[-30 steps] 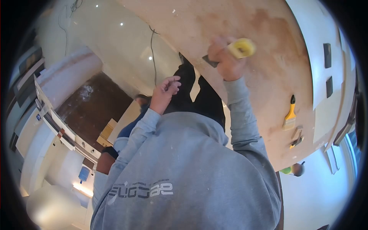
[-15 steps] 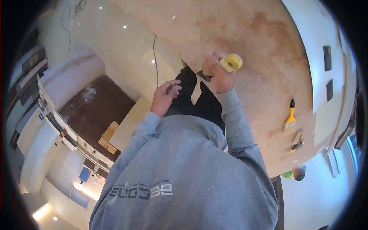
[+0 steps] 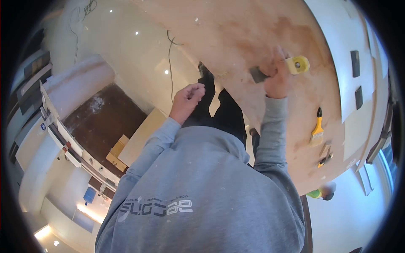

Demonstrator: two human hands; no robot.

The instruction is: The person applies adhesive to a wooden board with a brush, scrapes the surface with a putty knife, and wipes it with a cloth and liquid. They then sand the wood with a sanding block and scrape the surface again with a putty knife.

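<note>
My right hand [image 3: 277, 78] is closed around a scraper and slightly smeared by motion, over the large stained board. The scraper's pale yellow handle end [image 3: 298, 64] sticks out to the right of the fist, and its dark flat blade [image 3: 258, 74] shows on the left, close to the board. My left hand [image 3: 188, 100] hovers in front of my body above my dark trousers [image 3: 206, 103]. Its fingers are curled in, and I see nothing in them.
On the reddish-brown stained board [image 3: 236, 25] lie a yellow-handled paintbrush [image 3: 317, 128] and a small tool with yellow and black parts [image 3: 325, 160]. Two dark pads [image 3: 355, 63] rest on a white sheet at right. A cable [image 3: 170, 63] trails along the pale floor. Another person [image 3: 324, 192] is lower right.
My right hand has moved to the right across the board with the scraper. My left hand has shifted slightly right, and its fingers have curled tighter.
</note>
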